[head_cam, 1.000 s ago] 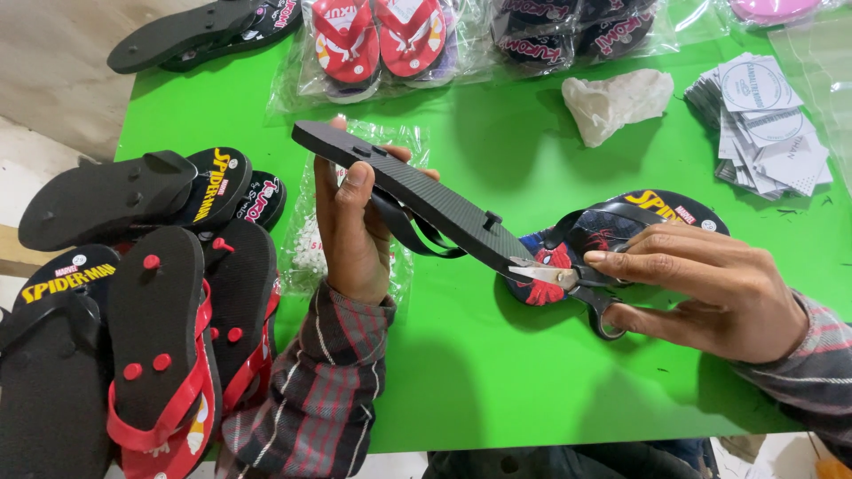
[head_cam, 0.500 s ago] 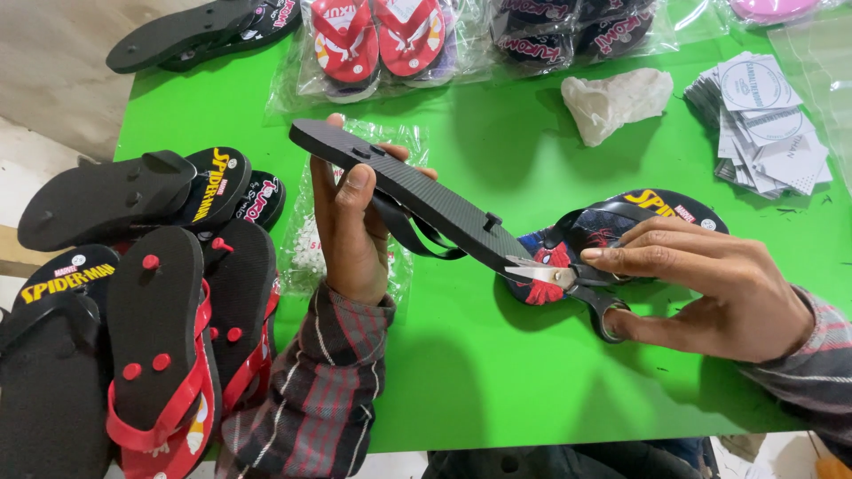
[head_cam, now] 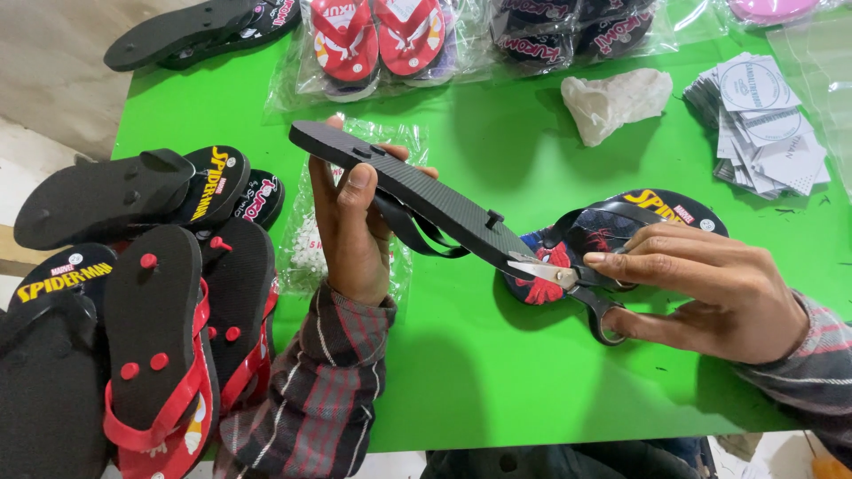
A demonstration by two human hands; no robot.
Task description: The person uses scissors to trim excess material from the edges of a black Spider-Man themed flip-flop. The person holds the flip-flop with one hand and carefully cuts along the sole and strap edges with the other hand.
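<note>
My left hand (head_cam: 355, 235) grips a black flip-flop (head_cam: 417, 191) sole-up above the green table (head_cam: 497, 372), its black straps hanging underneath. My right hand (head_cam: 710, 288) holds a pair of scissors (head_cam: 572, 279) with black handles. The blades sit at the flip-flop's lower right end, close to a small strap plug sticking out of the sole. Under the scissors lies another flip-flop (head_cam: 621, 226) with a printed blue and red top.
A pile of black and red flip-flops (head_cam: 142, 302) fills the left edge. Bagged pairs (head_cam: 382, 40) lie along the back. A crumpled white plastic bag (head_cam: 617, 102) and a stack of paper tags (head_cam: 763, 124) sit at the back right. A clear bag (head_cam: 311, 239) lies behind my left wrist.
The scissors and my right hand have barely shifted at the flip-flop's end. My left hand keeps the flip-flop in the same tilt.
</note>
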